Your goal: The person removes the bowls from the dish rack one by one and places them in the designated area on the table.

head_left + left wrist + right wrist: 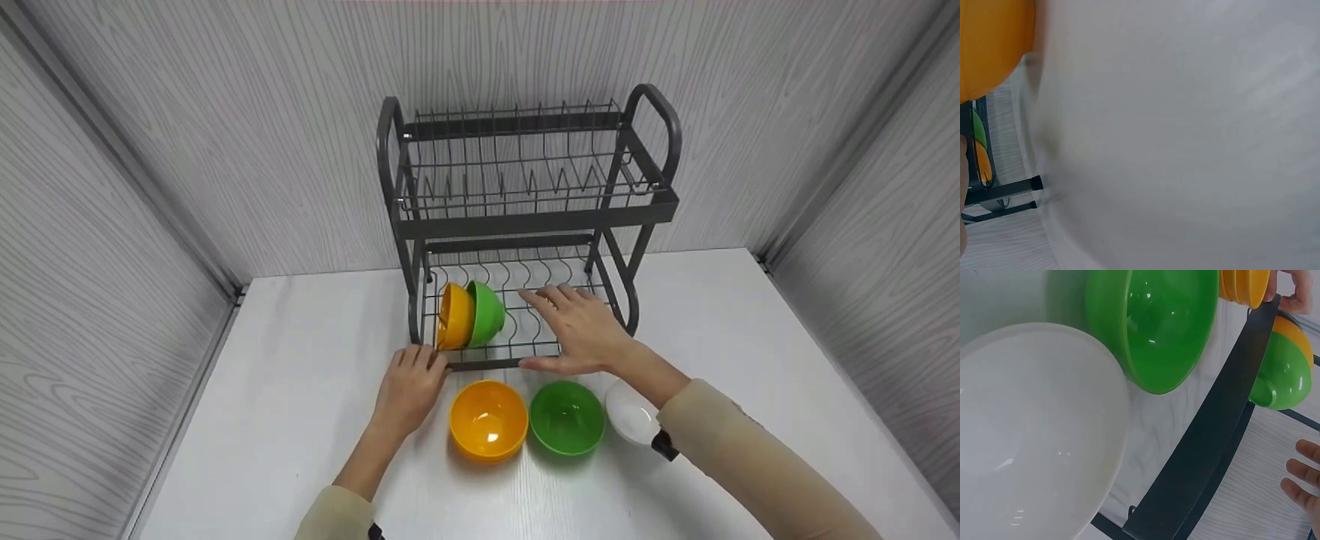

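Note:
A two-tier dark dish rack stands against the back wall. On its lower tier, an orange bowl and a green bowl stand on edge, side by side at the left. My left hand grips the rack's front left corner beside the orange bowl. To the right of the green bowl, my right hand hovers over the lower tier with fingers spread and nothing held. In the right wrist view, fingertips of this hand show apart from the tilted green bowl.
In front of the rack, stacked orange bowls, a green bowl and a white bowl stand upright in a row. My right forearm partly covers the white one. The rack's upper tier has wire dividers. Grained side walls flank the white table.

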Action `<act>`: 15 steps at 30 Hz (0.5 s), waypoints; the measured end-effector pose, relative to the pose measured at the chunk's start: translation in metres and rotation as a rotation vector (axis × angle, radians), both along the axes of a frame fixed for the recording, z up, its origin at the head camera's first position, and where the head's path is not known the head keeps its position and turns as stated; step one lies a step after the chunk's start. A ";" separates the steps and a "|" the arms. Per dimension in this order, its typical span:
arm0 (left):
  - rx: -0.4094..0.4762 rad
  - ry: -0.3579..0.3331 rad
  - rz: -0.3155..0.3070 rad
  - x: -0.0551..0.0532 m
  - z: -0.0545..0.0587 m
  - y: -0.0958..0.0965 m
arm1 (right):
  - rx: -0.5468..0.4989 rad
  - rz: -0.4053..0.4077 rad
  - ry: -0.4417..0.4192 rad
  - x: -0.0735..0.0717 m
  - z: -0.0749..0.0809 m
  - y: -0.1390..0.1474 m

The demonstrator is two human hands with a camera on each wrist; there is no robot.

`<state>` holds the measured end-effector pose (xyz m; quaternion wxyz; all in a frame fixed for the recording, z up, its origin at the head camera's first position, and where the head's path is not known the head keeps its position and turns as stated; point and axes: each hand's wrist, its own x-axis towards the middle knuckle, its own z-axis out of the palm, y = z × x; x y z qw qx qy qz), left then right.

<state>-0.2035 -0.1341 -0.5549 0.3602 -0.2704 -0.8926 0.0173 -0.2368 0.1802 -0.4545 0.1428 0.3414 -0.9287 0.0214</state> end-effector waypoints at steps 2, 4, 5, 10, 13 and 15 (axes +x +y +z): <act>0.008 0.006 -0.007 0.000 -0.001 0.000 | 0.005 -0.002 -0.021 -0.002 0.000 -0.004; 0.011 0.009 -0.011 0.000 -0.001 -0.001 | 0.012 -0.010 -0.042 -0.005 0.000 -0.008; 0.011 0.009 -0.012 -0.001 -0.001 -0.001 | 0.017 -0.013 -0.052 -0.006 0.000 -0.009; 0.006 0.002 -0.008 -0.001 -0.002 -0.001 | 0.056 -0.031 -0.085 -0.013 0.000 -0.019; 0.003 0.000 -0.003 0.000 -0.002 -0.001 | 0.080 -0.039 -0.092 -0.016 0.000 -0.025; 0.006 -0.002 -0.004 0.000 -0.001 -0.001 | 0.091 -0.042 -0.089 -0.018 -0.002 -0.029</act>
